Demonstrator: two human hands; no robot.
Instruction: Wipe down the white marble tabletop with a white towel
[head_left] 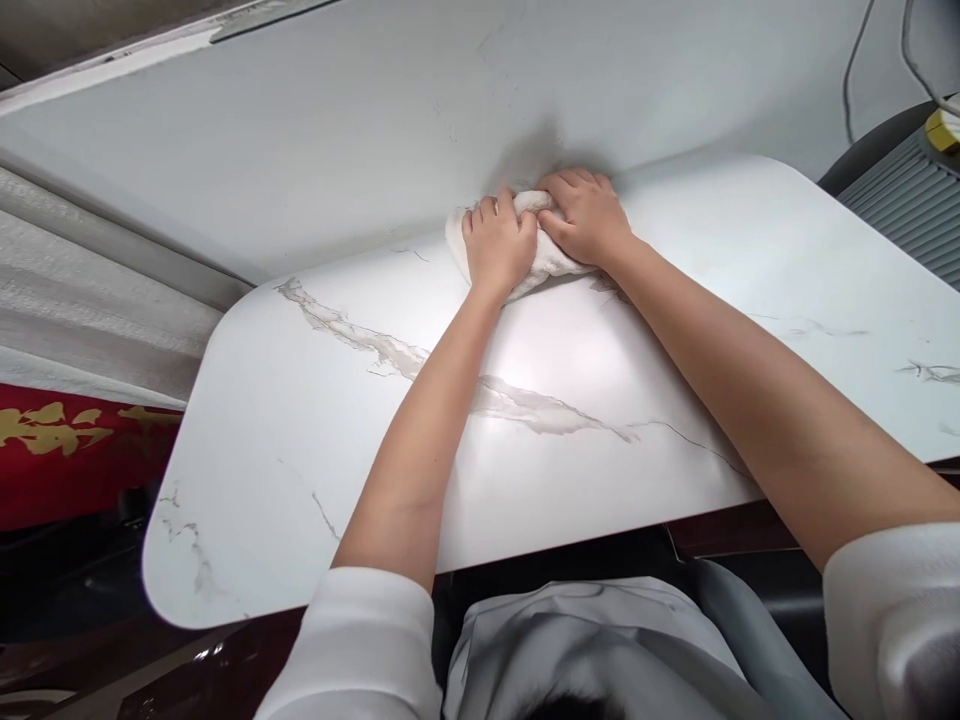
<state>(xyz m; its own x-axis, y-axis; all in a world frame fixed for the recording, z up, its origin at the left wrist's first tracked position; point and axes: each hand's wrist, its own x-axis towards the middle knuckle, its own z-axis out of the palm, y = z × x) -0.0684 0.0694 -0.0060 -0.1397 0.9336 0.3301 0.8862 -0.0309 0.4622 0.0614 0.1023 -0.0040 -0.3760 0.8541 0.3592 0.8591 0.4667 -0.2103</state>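
Observation:
A white cloth [551, 258] lies bunched on the marble-patterned table [360, 450], close to where its far edge meets the wall. On the cloth's left part my left hand [499, 240] presses down with its fingers curled over it. My right hand [589, 218] grips the right part, its thumb on the cloth and its fingers bent toward the wall. The two hands are side by side, thumbs close together. What lies beneath the cloth is hidden.
A pale wall [375, 120] runs along the table's far edge. Light curtain folds [90, 280] and red fabric with gold marks [75, 450] are at the left. A grey ribbed object [900, 190] stands beyond the right side, with cables [847, 85] hanging above.

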